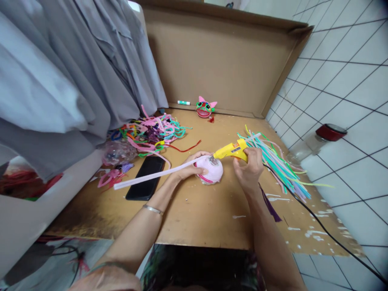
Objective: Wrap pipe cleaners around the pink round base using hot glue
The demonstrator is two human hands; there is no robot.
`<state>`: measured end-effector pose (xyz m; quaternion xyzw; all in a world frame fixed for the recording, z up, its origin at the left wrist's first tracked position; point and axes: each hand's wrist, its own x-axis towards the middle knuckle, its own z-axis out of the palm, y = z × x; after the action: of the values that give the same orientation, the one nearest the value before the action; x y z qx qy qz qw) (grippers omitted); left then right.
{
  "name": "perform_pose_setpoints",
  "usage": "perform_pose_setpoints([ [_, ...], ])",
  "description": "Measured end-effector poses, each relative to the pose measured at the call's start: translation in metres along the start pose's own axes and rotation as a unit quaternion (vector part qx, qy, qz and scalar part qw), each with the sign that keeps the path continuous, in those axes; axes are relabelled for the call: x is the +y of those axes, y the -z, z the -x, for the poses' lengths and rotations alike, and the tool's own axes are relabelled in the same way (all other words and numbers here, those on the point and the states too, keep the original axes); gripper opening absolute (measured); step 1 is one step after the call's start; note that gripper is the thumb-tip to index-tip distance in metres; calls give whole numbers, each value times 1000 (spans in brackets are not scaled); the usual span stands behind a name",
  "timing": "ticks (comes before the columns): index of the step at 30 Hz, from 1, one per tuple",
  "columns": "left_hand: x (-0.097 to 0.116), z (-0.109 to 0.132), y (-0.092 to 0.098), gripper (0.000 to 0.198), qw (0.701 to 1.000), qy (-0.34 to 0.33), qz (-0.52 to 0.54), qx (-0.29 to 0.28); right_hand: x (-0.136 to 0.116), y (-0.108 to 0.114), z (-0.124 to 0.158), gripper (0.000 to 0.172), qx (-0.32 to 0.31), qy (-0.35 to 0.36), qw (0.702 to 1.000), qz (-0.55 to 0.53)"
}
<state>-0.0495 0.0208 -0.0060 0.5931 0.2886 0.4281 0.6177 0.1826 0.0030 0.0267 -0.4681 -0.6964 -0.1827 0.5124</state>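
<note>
My left hand [192, 169] is closed round the side of a small ball wrapped in pale pink pipe cleaner [214, 174], which has a darker pink band on its left. A long pale pipe cleaner strip [151, 176] runs from the ball out to the left, over my wrist. In my right hand [251, 166] is a yellow glue gun [228, 151], its nozzle at the top of the ball. A clear patch shows on the ball under the nozzle; whether they touch I cannot tell. A clear glue stick [253, 137] juts from the gun's back.
A black phone [145, 178] lies left of my left arm, below a tangled heap of pipe cleaners [160, 128]. Straight pipe cleaners [274, 161] lie right, near a red-lidded jar [315, 141]. The gun's cord [315, 216] trails right. A finished-looking animal head [205, 108] stands by the cardboard wall [218, 60].
</note>
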Motion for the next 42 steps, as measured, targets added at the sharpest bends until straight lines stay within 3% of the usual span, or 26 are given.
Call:
perform_pose_setpoints([
  [17,-3,-2,1,67,1000,-11,5,3,0,0,-1,23,10,7,1000,14],
  [27,0,-1,-1,67,1000,2,4,9,-2,-4,0,23,16,-75,997,-26],
  [32,0,-1,0,65,1000,-6,10,-1,26,-16,6,27,42,-208,977,16],
  [35,2,0,-2,65,1000,-6,10,0,51,-22,14,34,27,-284,956,64],
  [42,5,-1,-7,65,1000,-5,4,13,79,-30,35,40,-65,-328,929,158],
])
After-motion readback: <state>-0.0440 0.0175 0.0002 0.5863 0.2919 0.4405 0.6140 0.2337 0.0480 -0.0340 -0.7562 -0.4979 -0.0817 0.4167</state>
